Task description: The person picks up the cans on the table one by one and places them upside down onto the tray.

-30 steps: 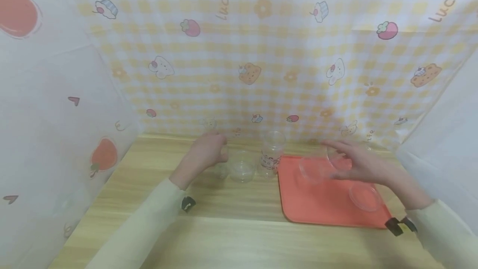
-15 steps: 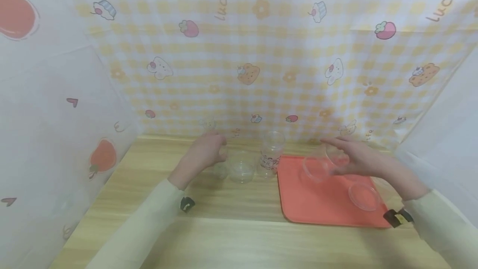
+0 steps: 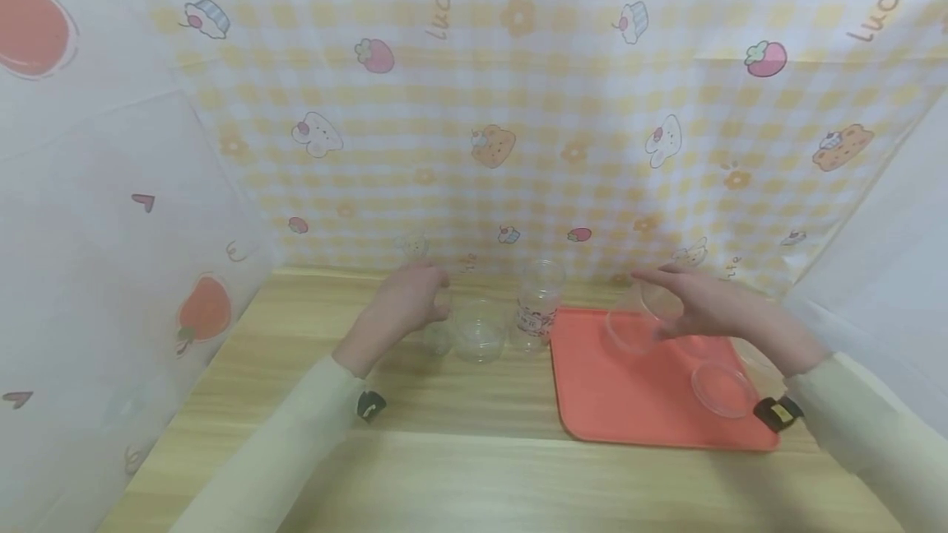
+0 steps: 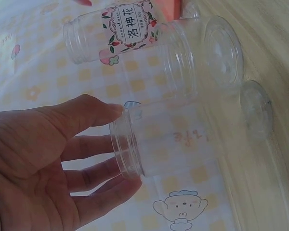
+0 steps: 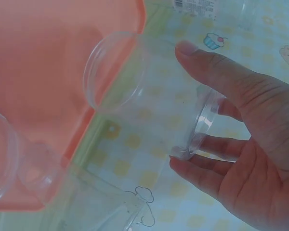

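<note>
My left hand [image 3: 406, 296] grips the neck of a clear jar [image 4: 171, 137], its thumb and fingers curled round the threaded rim. That jar stands at the table's left rear. Beside it are a wider clear jar [image 3: 480, 334] and a taller clear jar with a floral label [image 3: 536, 315]. Over the orange tray [image 3: 629, 410], my right hand [image 3: 711, 303] holds a clear cylindrical container [image 5: 159, 106] by its rim end, thumb on one side and fingers on the other. Whether its base touches the tray cannot be told.
A clear round container [image 3: 724, 390] sits at the tray's right side; another transparent piece [image 5: 91, 202] lies behind it, partly hidden. A small clear round item [image 4: 256, 110] rests on the wooden table [image 3: 474, 475]. Printed cloth [image 3: 489, 105] rises behind.
My right hand has shifted slightly left and up, and the clear container in it shifted slightly right and up over the tray. The left hand keeps its place on its jar.
</note>
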`<state>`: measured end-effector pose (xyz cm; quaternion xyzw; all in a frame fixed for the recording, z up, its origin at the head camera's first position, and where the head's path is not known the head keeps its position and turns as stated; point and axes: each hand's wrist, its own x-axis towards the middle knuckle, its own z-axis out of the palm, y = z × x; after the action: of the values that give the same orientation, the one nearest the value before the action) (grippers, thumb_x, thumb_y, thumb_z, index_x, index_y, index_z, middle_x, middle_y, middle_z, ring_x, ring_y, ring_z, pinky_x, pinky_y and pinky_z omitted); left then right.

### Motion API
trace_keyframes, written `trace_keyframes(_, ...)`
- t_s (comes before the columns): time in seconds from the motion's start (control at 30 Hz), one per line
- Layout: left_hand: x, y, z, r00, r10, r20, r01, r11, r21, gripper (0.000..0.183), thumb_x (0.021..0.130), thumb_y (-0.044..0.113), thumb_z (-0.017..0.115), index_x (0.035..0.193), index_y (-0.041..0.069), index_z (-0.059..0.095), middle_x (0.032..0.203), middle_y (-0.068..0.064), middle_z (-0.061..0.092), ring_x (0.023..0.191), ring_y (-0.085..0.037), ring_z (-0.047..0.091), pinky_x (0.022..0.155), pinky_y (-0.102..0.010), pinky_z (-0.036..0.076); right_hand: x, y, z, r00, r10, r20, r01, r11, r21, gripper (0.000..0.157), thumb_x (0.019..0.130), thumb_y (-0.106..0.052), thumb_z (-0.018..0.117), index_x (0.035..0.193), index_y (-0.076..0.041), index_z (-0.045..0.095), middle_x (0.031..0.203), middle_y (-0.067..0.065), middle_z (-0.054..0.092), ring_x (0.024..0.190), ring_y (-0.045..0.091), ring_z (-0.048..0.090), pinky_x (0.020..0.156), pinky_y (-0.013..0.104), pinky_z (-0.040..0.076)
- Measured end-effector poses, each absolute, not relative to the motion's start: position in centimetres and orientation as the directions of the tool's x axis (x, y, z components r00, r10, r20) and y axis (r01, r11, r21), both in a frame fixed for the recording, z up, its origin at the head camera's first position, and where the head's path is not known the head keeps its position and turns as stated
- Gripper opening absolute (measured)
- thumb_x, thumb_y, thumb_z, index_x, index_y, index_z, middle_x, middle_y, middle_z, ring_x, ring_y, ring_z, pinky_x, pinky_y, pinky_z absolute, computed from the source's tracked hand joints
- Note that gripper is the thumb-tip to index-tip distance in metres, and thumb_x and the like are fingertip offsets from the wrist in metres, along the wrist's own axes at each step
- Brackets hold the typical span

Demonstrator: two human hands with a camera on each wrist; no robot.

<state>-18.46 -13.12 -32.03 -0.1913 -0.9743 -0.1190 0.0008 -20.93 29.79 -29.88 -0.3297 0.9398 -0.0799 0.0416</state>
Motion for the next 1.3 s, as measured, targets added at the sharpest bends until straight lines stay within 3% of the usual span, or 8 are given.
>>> trace_keyframes(0.37, -18.4, -13.1, -32.0, -0.925, 0.377, 0.054, 0.379, 0.897, 0.227, 0.041, 0.089, 0.021, 0.079, 0.121, -0.002, 0.069, 0.121, -0.017, 0.067, 0.114, -0.036, 0.060, 0.099, -0.047, 0.051, -22.3, 29.7, -30.4, -0.760, -0.649, -0.037, -0.641, 0.757, -0.126, 0.090, 0.068, -0.025, 0.095, 0.142, 0.003, 0.054, 0.122, 0.025, 0.061, 0.112, 0.044, 0.057, 0.086, 0.056, 0.054)
trace_keyframes(0.53, -18.5, -13.1, -32.1, -0.925, 0.375, 0.055, 0.378, 0.900, 0.219, 0.038, 0.089, 0.021, 0.079, 0.118, -0.001, 0.069, 0.117, -0.016, 0.068, 0.110, -0.034, 0.062, 0.097, -0.045, 0.052, -22.6, 29.4, -30.5, -0.749, -0.660, -0.059, -0.650, 0.750, -0.124, 0.090, 0.066, -0.021, 0.096, 0.143, -0.001, 0.055, 0.121, 0.021, 0.063, 0.111, 0.041, 0.059, 0.085, 0.054, 0.054)
trace_keyframes(0.77, -18.7, -13.0, -32.2, -0.930, 0.364, 0.048, 0.365, 0.902, 0.231, 0.038, 0.089, 0.019, 0.080, 0.119, -0.001, 0.068, 0.117, -0.015, 0.068, 0.110, -0.033, 0.062, 0.097, -0.044, 0.052, -23.0, 29.4, -30.7, -0.755, -0.647, -0.110, -0.636, 0.763, -0.120, 0.090, 0.067, -0.025, 0.096, 0.142, 0.001, 0.055, 0.125, 0.023, 0.062, 0.114, 0.043, 0.058, 0.088, 0.056, 0.053)
trace_keyframes(1.3, -18.6, -12.9, -32.1, -0.929, 0.366, 0.053, 0.368, 0.901, 0.230, 0.039, 0.090, 0.019, 0.079, 0.121, -0.001, 0.068, 0.120, -0.015, 0.067, 0.112, -0.033, 0.060, 0.098, -0.043, 0.051, -23.6, 29.8, -31.2, -0.772, -0.619, -0.146, -0.613, 0.785, -0.086, 0.089, 0.066, -0.028, 0.095, 0.140, 0.002, 0.055, 0.115, 0.022, 0.062, 0.104, 0.042, 0.061, 0.078, 0.053, 0.056)
